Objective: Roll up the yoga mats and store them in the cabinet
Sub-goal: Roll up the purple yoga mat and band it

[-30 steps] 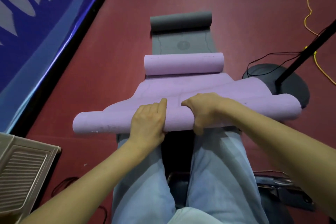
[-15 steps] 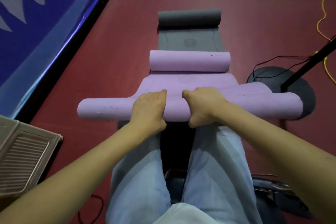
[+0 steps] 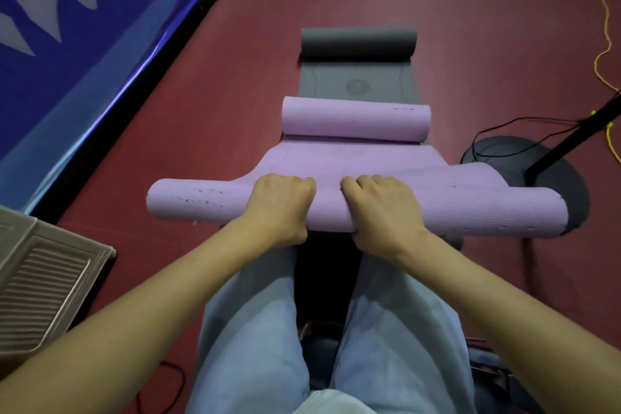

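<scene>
A purple yoga mat (image 3: 453, 212) lies across my knees as a thick roll, with its unrolled stretch running away from me to a second curl (image 3: 356, 121) at the far end. My left hand (image 3: 279, 208) and my right hand (image 3: 383, 208) sit side by side on the middle of the near roll, fingers curled over its top. Under the purple mat lies a grey yoga mat (image 3: 356, 86), its far end also curled into a roll (image 3: 358, 44).
A round black stand base (image 3: 504, 158) with a slanting pole and black cable sits right of the mats. A yellow cord (image 3: 605, 54) trails at far right. A beige ribbed panel (image 3: 43, 282) lies at lower left. A blue banner (image 3: 84, 27) lines the left.
The near roll has turned forward and grown thicker, taking up more of the flat purple stretch. Both hands have shifted over its top and curled tighter.
</scene>
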Demonstrator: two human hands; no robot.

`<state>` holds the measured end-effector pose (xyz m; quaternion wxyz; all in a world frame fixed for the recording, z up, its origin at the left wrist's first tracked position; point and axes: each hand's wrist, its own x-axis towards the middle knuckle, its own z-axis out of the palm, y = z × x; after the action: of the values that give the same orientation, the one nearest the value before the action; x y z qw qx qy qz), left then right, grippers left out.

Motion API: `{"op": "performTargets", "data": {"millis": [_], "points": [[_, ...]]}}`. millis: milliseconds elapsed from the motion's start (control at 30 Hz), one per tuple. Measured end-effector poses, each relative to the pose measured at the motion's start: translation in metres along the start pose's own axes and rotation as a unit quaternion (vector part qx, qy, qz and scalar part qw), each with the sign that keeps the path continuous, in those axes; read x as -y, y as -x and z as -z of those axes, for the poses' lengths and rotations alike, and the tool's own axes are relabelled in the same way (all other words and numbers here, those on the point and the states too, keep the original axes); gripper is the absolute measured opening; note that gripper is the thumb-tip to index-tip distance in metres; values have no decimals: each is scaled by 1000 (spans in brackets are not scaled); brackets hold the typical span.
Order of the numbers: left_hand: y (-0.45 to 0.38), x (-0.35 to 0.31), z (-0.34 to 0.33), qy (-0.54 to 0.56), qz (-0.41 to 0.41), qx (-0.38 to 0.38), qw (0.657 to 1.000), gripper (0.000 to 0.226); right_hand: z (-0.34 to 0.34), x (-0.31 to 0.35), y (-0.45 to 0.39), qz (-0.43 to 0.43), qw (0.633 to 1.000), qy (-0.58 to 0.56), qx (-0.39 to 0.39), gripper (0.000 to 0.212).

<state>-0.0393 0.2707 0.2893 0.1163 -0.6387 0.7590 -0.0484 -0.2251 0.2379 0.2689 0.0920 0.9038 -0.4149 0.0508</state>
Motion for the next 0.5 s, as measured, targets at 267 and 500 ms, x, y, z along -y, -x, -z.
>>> {"op": "performTargets", "data": {"millis": [267,500], "points": [[-9,6,-1,70,30,5,997,79,30,-29,-54,-8,947,-130,294,60],[-31,20,15,31,-7,85,996,49,12,-16,-35,-17,989,-79,126,53]]}}
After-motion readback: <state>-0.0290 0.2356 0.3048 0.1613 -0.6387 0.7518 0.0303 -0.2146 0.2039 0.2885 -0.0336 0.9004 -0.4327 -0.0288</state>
